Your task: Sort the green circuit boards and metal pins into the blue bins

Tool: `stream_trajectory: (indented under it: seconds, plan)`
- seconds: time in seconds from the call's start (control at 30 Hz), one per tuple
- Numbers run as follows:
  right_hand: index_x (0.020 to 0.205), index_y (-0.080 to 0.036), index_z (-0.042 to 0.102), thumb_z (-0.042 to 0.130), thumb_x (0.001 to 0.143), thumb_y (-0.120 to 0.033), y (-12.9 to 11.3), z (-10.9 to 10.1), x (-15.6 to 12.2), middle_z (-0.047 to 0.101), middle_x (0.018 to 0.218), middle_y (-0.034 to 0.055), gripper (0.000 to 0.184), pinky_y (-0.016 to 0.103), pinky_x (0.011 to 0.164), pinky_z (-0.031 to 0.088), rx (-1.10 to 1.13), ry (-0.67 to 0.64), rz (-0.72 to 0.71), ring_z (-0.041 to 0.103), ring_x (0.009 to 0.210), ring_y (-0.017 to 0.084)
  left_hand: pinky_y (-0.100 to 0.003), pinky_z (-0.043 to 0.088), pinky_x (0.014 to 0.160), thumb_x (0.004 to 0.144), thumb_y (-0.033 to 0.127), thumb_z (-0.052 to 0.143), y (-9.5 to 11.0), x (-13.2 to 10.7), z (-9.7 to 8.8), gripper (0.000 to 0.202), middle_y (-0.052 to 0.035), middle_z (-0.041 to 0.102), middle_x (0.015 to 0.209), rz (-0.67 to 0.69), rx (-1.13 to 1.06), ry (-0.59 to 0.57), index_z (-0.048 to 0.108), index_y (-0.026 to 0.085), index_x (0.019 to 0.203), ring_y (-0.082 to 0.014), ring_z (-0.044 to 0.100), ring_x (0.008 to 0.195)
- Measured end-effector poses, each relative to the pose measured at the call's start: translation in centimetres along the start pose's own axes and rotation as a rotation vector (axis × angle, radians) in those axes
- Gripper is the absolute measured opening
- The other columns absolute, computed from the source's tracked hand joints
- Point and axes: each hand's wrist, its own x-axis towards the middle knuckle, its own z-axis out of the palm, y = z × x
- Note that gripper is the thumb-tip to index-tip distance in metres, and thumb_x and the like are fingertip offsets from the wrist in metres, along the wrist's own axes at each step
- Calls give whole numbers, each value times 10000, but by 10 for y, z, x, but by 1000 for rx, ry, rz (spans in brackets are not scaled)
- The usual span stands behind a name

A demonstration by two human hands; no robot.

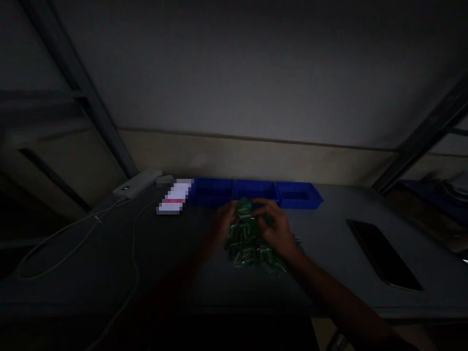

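A clear, green-tinted plastic bag full of small shiny pieces lies on the grey table in front of me. My left hand grips its upper left edge, fingers closed against the plastic. On the upper right side, my right hand has bent fingers pinching the bag near its top. What the pieces inside are is too dark to make out. Some thin metallic bits show just right of my right wrist. Right behind the bag stand blue trays, the middle tray nearest to my hands.
A left blue tray and a right blue tray complete the row. Left of them lies a lit, pixelated screen. A white power strip trails cables over the table. At right lies a dark flat phone-like device.
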Motion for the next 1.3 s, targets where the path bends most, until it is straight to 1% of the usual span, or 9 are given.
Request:
stream_trajectory:
  seconds: [0.13, 0.3, 0.43, 0.63, 0.77, 0.93, 1.03, 1.2, 1.3]
  plan:
    - [762, -219, 625, 448, 775, -115, 1, 2, -4, 607, 1128, 72, 206, 385, 883, 456, -109, -27, -82, 555, 1052, 197, -195, 372, 491, 673, 453, 667, 2, -1, 2, 333, 15, 561, 642, -22, -5, 0, 615, 145, 788, -101, 512, 561]
    - [904, -220, 630, 431, 800, -104, 2, 4, -7, 560, 1198, 86, 252, 368, 871, 478, -135, -62, -131, 548, 1076, 192, -181, 356, 470, 696, 390, 652, 0, 0, -1, 273, 21, 562, 667, -51, -12, 32, 612, 147, 813, -91, 499, 555]
    - [949, -223, 621, 453, 830, -160, -6, -3, -3, 568, 1120, 94, 215, 362, 849, 482, -161, 22, -24, 557, 1036, 199, -194, 400, 491, 720, 376, 631, 3, -3, -4, 259, 20, 573, 689, -14, 55, 75, 602, 166, 869, -100, 520, 554]
    - [919, -206, 618, 514, 833, -316, -16, -7, 1, 602, 784, 34, 175, 313, 701, 461, -96, 52, 172, 571, 767, 177, -297, 470, 778, 740, 218, 563, 10, -11, -1, 99, -68, 568, 1064, 288, 273, 29, 633, 184, 802, -203, 561, 975]
    - [769, -188, 591, 536, 810, -343, -15, -4, 1, 604, 692, 13, 169, 265, 610, 443, 23, 56, 318, 563, 657, 150, -354, 448, 857, 775, 188, 519, 7, -15, 1, 136, -78, 499, 1166, 379, 390, 2, 641, 201, 833, -211, 536, 1037]
    - [759, -190, 565, 494, 820, -301, -15, -9, -3, 458, 480, -56, 145, 202, 426, 362, 104, 103, 412, 446, 434, 97, -362, 446, 896, 795, 255, 552, 5, -19, 2, 185, -79, 439, 1261, 266, 349, -59, 639, 233, 957, -232, 496, 1119]
    - [758, -200, 553, 488, 801, -213, -17, -14, -9, 561, 543, -33, 79, 195, 422, 385, 31, 144, 287, 509, 447, 97, -342, 470, 861, 798, 345, 560, 5, -16, 2, 232, -83, 481, 1248, 130, 165, -83, 644, 222, 976, -230, 531, 1074]
    - [827, -219, 564, 489, 758, -105, -18, -16, -14, 674, 724, -2, 153, 210, 574, 482, -88, 0, 7, 638, 643, 126, -311, 486, 722, 843, 414, 482, 3, -10, 4, 316, -73, 652, 878, -161, -108, -74, 654, 170, 946, -200, 608, 833]
    - [845, -214, 567, 418, 736, -53, -16, -16, -10, 661, 734, -3, 245, 213, 597, 495, -66, -89, -5, 634, 662, 120, -265, 461, 650, 788, 364, 578, 6, -11, 2, 237, -32, 631, 810, -149, -69, -41, 626, 176, 924, -167, 588, 756]
